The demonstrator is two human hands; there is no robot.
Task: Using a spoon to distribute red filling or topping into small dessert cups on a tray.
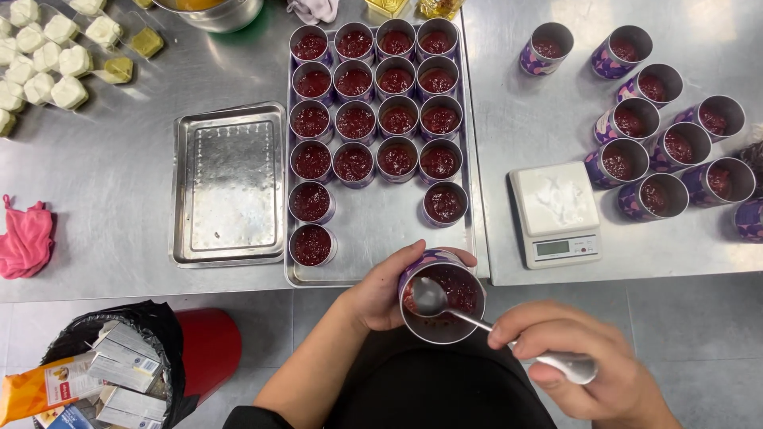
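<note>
My left hand [380,295] grips a purple patterned cup [442,299] with dark red filling, held just in front of the table's edge. My right hand [576,361] holds a metal spoon [433,297] by its handle, with the bowl of the spoon inside the cup on the filling. Right behind the cup lies a metal tray [373,230] that carries several filled cups [373,103] in rows. Its front middle is bare.
An empty smaller tray [229,184] lies to the left. A white kitchen scale [556,213] and several filled cups [660,135] stand on the right table. White and yellow blocks [48,56] sit far left, a pink cloth [24,237] below them, and a bin with cartons [111,373] on the floor.
</note>
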